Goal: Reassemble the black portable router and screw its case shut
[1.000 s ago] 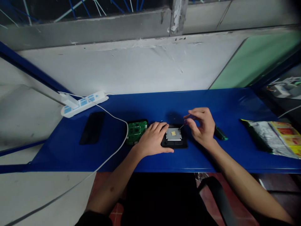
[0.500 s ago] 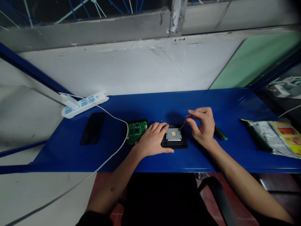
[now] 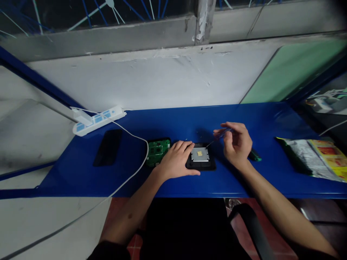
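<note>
A black plastic casing (image 3: pixel 211 165) lies on the blue table, a silver metal plate (image 3: pixel 204 155) with a small beige square pad (image 3: pixel 200 153) set in it. My left hand (image 3: pixel 175 159) grips the casing's left side, fingers over its far edge and thumb along the near one. My right hand (image 3: pixel 237 144) is closed on a thin screwdriver (image 3: pixel 211 143) with a see-through handle. Its tip meets the plate's far right corner; whether a screw sits under it is too small to tell. Just left of my left hand is a green circuit board (image 3: pixel 157 152) in a dark shell, partly covered by the hand.
On the left are a black phone (image 3: pixel 107 147) and a white power strip (image 3: pixel 100 121), whose white cable (image 3: pixel 135 173) crosses the table's front edge. A green-and-black tool (image 3: pixel 255 155) lies behind my right wrist. A shiny food packet (image 3: pixel 311 157) rests far right.
My right hand has turned about the screwdriver, its fingers and thumb shifting on the handle. The tip stays at the same plate corner. My left hand and the casing keep their place.
</note>
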`<state>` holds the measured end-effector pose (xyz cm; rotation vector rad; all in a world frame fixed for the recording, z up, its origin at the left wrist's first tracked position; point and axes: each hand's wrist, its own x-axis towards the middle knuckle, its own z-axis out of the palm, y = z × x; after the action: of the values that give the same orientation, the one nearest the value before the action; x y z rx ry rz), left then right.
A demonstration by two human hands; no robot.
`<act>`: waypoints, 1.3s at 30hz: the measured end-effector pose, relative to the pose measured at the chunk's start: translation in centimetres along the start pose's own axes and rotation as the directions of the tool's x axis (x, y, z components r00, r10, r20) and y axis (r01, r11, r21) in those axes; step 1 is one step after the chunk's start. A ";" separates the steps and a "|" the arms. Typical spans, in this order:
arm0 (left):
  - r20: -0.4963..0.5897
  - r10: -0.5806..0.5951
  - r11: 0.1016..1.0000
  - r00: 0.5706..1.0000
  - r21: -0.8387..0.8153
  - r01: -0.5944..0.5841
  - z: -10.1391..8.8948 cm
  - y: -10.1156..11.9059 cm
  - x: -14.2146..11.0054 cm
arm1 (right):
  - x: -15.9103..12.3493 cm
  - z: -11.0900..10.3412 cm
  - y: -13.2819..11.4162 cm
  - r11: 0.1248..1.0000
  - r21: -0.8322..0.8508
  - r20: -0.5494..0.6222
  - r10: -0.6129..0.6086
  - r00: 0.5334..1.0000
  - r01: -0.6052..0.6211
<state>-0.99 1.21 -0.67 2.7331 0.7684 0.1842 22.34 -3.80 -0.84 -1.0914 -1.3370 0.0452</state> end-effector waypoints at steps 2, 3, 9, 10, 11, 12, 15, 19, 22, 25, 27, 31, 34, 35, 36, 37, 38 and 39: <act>-0.002 0.002 1.000 1.000 -0.003 -0.002 -0.1 0.0 0.0 | 0.1 0.1 0.0 1.000 0.016 -0.022 0.004 1.000 -0.003; 0.000 0.004 1.000 1.000 -0.005 -0.004 -0.2 0.0 0.0 | 0.1 0.1 0.1 1.000 0.011 -0.031 0.008 1.000 -0.008; 0.028 0.043 0.999 0.999 -0.019 -0.043 -0.4 0.1 -0.6 | 0.1 0.3 0.5 0.995 -0.061 -0.015 0.072 0.997 -0.073; 0.032 0.044 0.999 0.999 -0.013 -0.043 -0.5 0.2 -0.7 | 0.1 0.4 0.5 0.995 -0.063 -0.005 0.081 0.997 -0.081; 0.035 0.039 0.999 0.999 -0.006 -0.039 -0.6 0.3 -0.8 | 0.1 0.4 0.5 0.994 -0.063 0.003 0.087 0.996 -0.087; 0.034 0.032 0.999 0.999 0.001 -0.032 -0.7 0.4 -0.7 | 0.0 0.5 0.5 0.994 -0.062 0.010 0.092 0.996 -0.091; 0.018 0.013 1.000 1.000 0.014 -0.014 -1.2 1.0 -0.2 | -0.2 0.7 0.6 0.994 -0.053 0.033 0.101 0.994 -0.099; -0.014 0.077 0.997 0.997 0.030 -0.076 -1.5 1.5 1.3 | -0.4 0.8 0.9 0.992 -0.057 0.050 0.115 0.992 -0.112; -0.040 0.123 0.992 0.992 0.047 -0.121 -1.3 1.4 2.6 | -0.3 0.8 1.0 0.991 -0.056 0.028 0.122 0.992 -0.121; -0.057 0.109 0.992 0.992 0.069 -0.105 -1.1 0.9 3.3 | -0.1 0.7 1.0 0.992 -0.031 -0.011 0.123 0.992 -0.123; -0.068 0.100 0.993 0.993 0.075 -0.094 -1.1 0.3 3.4 | 0.1 0.6 1.0 0.992 -0.026 -0.038 0.121 0.992 -0.122; -0.108 0.070 0.996 0.992 0.054 -0.065 -1.3 -0.4 2.5 | 0.3 0.3 1.0 0.991 -0.004 -0.073 0.135 0.988 -0.135; -0.110 0.056 0.998 0.992 0.025 -0.053 -1.5 -0.3 1.1 | 0.4 0.1 1.1 0.989 0.015 -0.075 0.147 0.986 -0.147; -0.094 0.050 0.999 0.994 0.021 -0.048 -1.5 -0.1 0.5 | 0.4 0.0 1.1 0.990 0.010 -0.072 0.144 0.987 -0.143; -0.079 0.046 0.999 0.996 0.021 -0.044 -1.5 0.0 0.0 | 0.4 -0.1 1.1 0.991 -0.001 -0.068 0.135 0.988 -0.136; -0.067 0.035 0.999 0.997 0.021 -0.034 -1.4 0.1 -0.4 | 0.3 -0.1 1.0 0.992 -0.017 -0.062 0.122 0.991 -0.124; -0.053 0.027 1.000 0.998 0.018 -0.026 -1.2 0.2 -0.8 | 0.3 -0.2 0.9 0.994 -0.034 -0.055 0.104 0.993 -0.106; -0.041 0.019 1.000 0.999 0.015 -0.018 -1.1 0.3 -1.0 | 0.3 -0.2 0.8 0.995 -0.051 -0.047 0.081 0.996 -0.084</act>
<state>-1.97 0.72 0.41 2.7592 0.7589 0.2400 23.00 -3.35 -1.10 -1.1860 -1.2584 0.0463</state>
